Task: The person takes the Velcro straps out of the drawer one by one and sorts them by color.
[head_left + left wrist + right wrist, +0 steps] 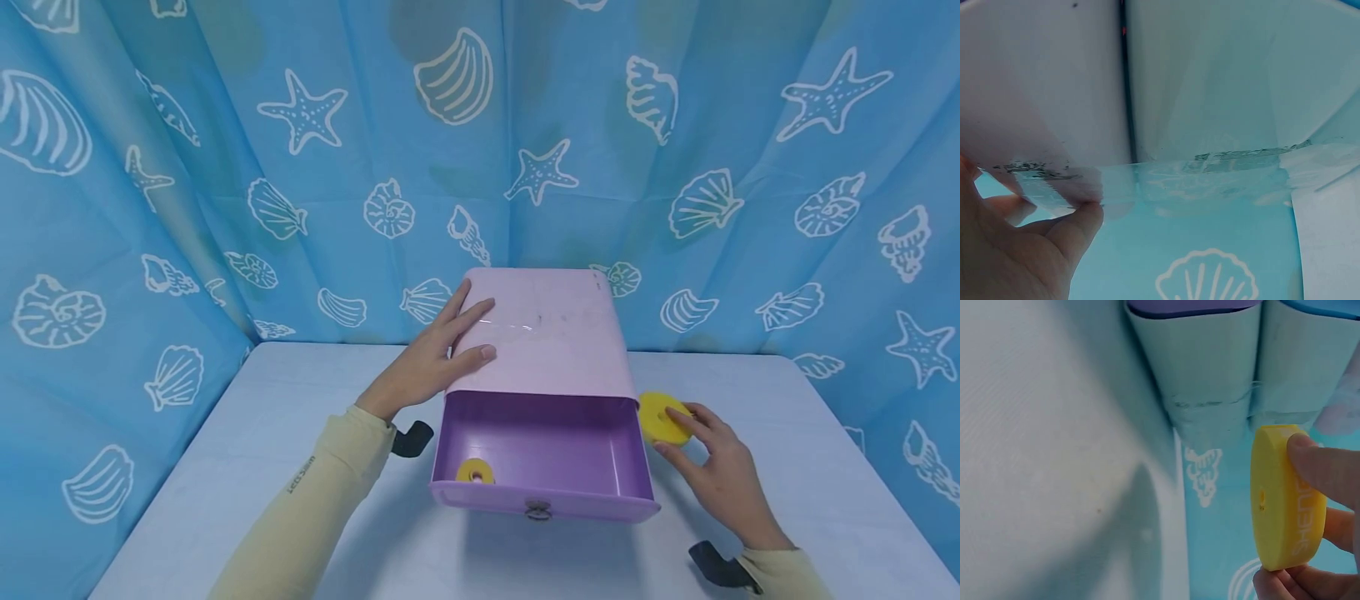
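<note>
A pale pink drawer box (543,333) stands on the table with its purple drawer (555,442) pulled out toward me. In the drawer's front left corner lies a small yellow ring (476,471). My left hand (431,358) rests on the left part of the box top, fingers spread. The left wrist view shows that hand (1035,244) against the box's edge, by clear tape (1210,181). Beside the drawer's right side, my right hand (720,475) pinches a thick yellow disc (1282,500) between thumb and fingers. White lettering runs along the disc's rim, and a small hole marks its face.
Under the purple drawer's section, the right wrist view shows a second section with a blue drawer (1329,307). A white cloth covers the table (330,383). Behind hangs a blue curtain (465,167) with white shells and starfish. A metal ring pull (537,510) sits on the drawer front.
</note>
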Motion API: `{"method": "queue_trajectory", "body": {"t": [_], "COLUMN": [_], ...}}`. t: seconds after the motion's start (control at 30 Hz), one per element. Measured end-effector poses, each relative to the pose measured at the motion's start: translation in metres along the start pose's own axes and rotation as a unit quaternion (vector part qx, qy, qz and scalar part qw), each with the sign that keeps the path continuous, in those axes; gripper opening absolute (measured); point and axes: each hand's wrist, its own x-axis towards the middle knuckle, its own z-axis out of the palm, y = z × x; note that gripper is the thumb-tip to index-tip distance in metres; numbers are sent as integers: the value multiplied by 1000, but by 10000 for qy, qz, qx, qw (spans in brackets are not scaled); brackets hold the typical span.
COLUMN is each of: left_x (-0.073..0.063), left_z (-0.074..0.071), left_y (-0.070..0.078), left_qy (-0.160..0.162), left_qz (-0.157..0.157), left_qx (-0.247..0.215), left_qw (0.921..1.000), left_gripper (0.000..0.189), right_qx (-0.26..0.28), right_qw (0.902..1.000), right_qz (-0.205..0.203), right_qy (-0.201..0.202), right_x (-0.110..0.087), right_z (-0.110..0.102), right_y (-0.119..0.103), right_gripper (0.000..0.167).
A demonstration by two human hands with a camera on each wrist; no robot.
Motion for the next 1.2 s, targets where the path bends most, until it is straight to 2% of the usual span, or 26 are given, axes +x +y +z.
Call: {"method": "queue_trajectory", "body": {"t": [0.5, 0.77, 1.2], "left_x": [1, -1, -1], "left_z": [1, 1, 1], "left_y": [-2, -1, -2], "left_qy": [30, 33, 19], "left_qz": [25, 18, 36], "left_qx": [3, -10, 11], "left_qw": [10000, 10000, 10000], "left_gripper": [75, 74, 73], "right_qx": [-269, -308, -295], "right_qw": [9977, 9924, 9911], "right_qz": [226, 549, 521], "right_qy": [-587, -1058, -1187], "right_x": [6, 8, 7], "right_z": [14, 18, 19], "right_y": [16, 24, 30], "right_gripper": [59, 65, 69]}}
